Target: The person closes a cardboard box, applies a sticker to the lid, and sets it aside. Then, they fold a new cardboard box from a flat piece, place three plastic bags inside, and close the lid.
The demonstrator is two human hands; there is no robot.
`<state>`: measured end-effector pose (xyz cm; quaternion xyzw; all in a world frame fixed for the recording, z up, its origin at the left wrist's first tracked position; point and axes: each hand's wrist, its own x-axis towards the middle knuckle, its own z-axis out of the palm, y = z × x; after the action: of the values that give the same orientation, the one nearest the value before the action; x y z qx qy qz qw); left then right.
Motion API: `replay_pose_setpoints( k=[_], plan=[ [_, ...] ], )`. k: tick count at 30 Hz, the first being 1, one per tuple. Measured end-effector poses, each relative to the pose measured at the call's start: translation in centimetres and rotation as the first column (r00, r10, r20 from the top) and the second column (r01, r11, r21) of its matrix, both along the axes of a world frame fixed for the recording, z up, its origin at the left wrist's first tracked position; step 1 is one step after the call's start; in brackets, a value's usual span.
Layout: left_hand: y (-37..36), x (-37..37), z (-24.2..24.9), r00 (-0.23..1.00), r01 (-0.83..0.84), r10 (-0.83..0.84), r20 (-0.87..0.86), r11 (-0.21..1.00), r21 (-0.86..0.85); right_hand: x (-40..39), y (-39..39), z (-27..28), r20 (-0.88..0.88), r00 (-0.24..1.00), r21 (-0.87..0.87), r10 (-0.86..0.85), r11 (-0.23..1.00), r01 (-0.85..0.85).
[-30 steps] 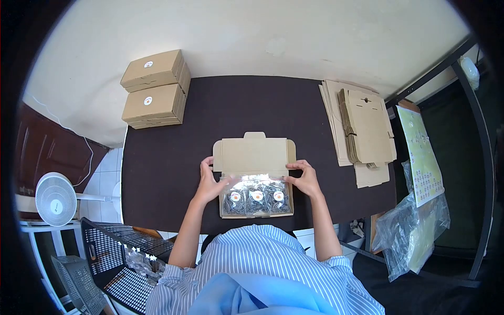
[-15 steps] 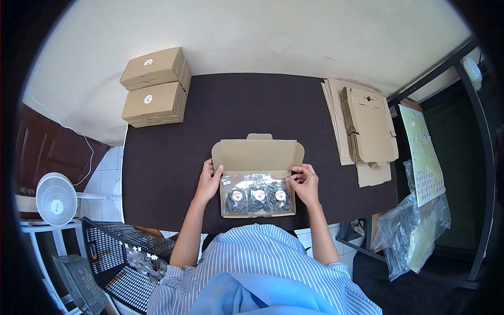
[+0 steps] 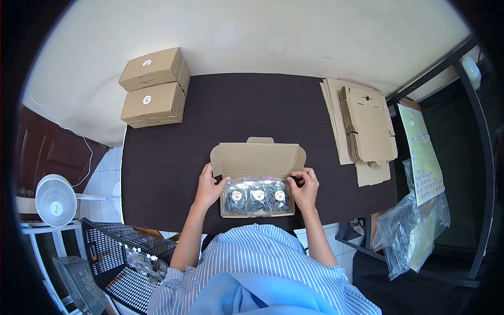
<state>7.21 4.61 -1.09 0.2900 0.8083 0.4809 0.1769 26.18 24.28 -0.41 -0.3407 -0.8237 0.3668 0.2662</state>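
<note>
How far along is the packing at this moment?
Done: two closed, stickered boxes sit stacked at the table's far left. In hand: an open box holding a clear bag of dark items, left hand and right hand at its sides, lid up. Left: closing it, plus flat box blanks unfolded.

Open box [image 3: 256,160] mid-table, closed boxes [image 3: 153,88] far left, flat cardboard [image 3: 362,126] right
</note>
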Motion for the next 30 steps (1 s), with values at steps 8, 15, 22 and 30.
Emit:
replay_pose_setpoints(
  k=[8, 15, 22, 30],
  plan=[
    [-0.9, 0.5, 3.0, 1.000, -0.005, 0.002, -0.025, 0.995, -0.097, 0.7, -1.3, 0.2, 0.021, 0.986, 0.157, -0.166, 0.975, 0.161],
    [-0.9, 2.6, 4.6, 0.999, -0.025, 0.028, 0.021, 0.994, -0.110, 0.7, -2.5, 1.9, -0.133, 0.973, -0.077, -0.191, 0.980, 0.182],
    [-2.4, 4.0, 3.7, 0.990, 0.064, -0.072, -0.119, 0.995, -0.071, 2.4, -3.1, 1.7, 0.049, 0.998, 0.124, -0.026, 0.992, 0.020],
    [-3.9, 5.3, 1.6, 0.975, 0.094, -0.094, -0.200, 0.996, -0.007, 3.3, -3.6, 1.1, 0.041, 0.999, 0.117, 0.018, 0.993, -0.023]
  ],
)
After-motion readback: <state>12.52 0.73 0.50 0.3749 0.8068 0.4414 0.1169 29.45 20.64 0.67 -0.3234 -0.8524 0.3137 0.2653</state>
